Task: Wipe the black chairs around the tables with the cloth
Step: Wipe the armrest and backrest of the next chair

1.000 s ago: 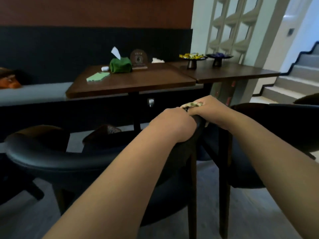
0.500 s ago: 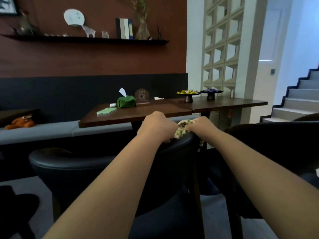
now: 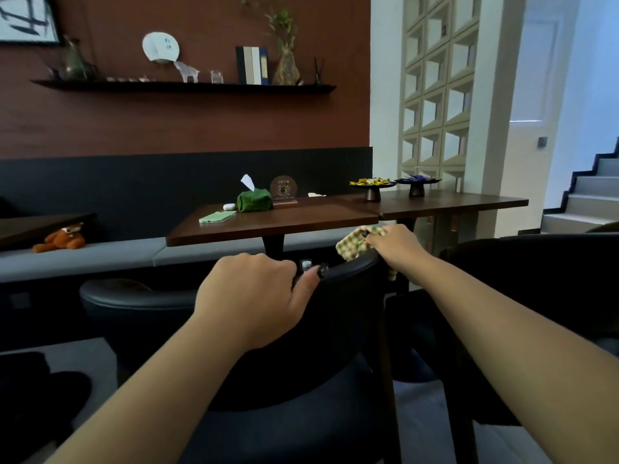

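Both hands have drawn apart along the chair's top rail since a moment ago. At left, the left hand grips the padded backrest of the black chair, fingers curled over it; further right, the right hand pinches the checked cloth against the rail's end. Bunched like that, the cloth could slip off the edge — or wipe only a narrow strip. Beyond, the bench carries a green phone and tissue pouch; a second chair crowds the right side.
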Action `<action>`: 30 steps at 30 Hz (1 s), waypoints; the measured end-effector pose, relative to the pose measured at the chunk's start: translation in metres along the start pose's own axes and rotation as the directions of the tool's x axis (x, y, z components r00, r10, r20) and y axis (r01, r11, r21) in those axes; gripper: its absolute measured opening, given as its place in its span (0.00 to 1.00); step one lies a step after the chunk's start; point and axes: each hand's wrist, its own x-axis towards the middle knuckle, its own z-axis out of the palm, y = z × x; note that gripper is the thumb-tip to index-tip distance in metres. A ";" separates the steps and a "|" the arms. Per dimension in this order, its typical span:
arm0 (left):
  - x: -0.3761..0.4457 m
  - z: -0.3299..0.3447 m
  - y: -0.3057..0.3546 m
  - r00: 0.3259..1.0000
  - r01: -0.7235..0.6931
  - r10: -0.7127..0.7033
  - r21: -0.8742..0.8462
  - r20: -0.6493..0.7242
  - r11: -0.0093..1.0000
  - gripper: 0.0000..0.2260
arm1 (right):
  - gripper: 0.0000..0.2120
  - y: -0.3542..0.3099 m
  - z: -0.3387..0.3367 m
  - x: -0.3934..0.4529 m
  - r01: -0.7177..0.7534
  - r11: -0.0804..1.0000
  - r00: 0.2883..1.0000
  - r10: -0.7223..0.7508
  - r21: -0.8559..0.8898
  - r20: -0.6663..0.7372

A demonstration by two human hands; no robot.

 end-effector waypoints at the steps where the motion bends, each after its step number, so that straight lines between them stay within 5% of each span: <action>1: 0.000 0.002 0.003 0.999 0.017 -0.017 0.015 -0.031 1.000 0.29 | 0.09 0.002 -0.001 -0.003 0.040 0.999 0.999 -0.040 -0.010 -0.013; 12: -0.001 0.015 0.007 0.985 0.090 -0.080 0.055 -0.154 0.994 0.26 | 0.11 0.012 -0.001 -0.040 0.446 0.890 0.866 -0.455 -0.092 -0.205; 19: -0.003 0.016 0.008 0.980 0.101 -0.084 0.084 -0.179 0.991 0.26 | 0.09 -0.003 0.013 -0.080 0.583 0.811 0.773 -0.575 -0.057 -0.268; 23: -0.004 0.015 0.008 0.978 0.115 -0.096 0.092 -0.183 0.989 0.26 | 0.09 -0.007 0.001 -0.070 0.439 0.858 0.866 -0.324 0.268 -0.381; 26: -0.002 0.015 0.008 0.984 0.117 -0.110 0.043 -0.138 0.992 0.28 | 0.11 -0.005 -0.021 -0.035 0.330 0.909 0.862 -0.180 0.254 -0.475; 28: -0.001 0.014 0.009 0.984 0.119 -0.115 0.024 -0.134 0.993 0.28 | 0.13 0.003 -0.021 -0.015 0.222 0.954 0.925 -0.140 0.203 -0.354; 30: -0.002 0.012 0.009 0.985 0.120 -0.118 0.006 -0.124 0.993 0.28 | 0.11 0.019 -0.003 -0.007 0.085 0.942 0.995 -0.066 0.324 -0.070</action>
